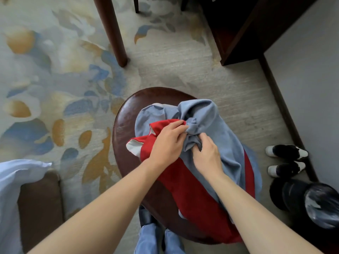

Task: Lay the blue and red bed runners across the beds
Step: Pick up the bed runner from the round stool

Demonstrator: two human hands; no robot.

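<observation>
A crumpled blue bed runner [216, 129] lies heaped over a red bed runner [192, 195] with a white lining, both on a round dark brown leather stool [124, 129]. My left hand [167, 143] pinches a bunched fold of the blue runner at the middle of the heap, its wrist lying over the red cloth. My right hand [207, 154] grips the same bunch of blue fabric from the near right side. The two hands almost touch.
A white bed sheet corner [16, 180] on a brown bed base [40, 202] is at lower left. A wooden table leg [113, 32] stands ahead, a dark cabinet [244, 28] at upper right. Two slippers [286, 160] and a lined black bin [311, 204] sit by the right wall.
</observation>
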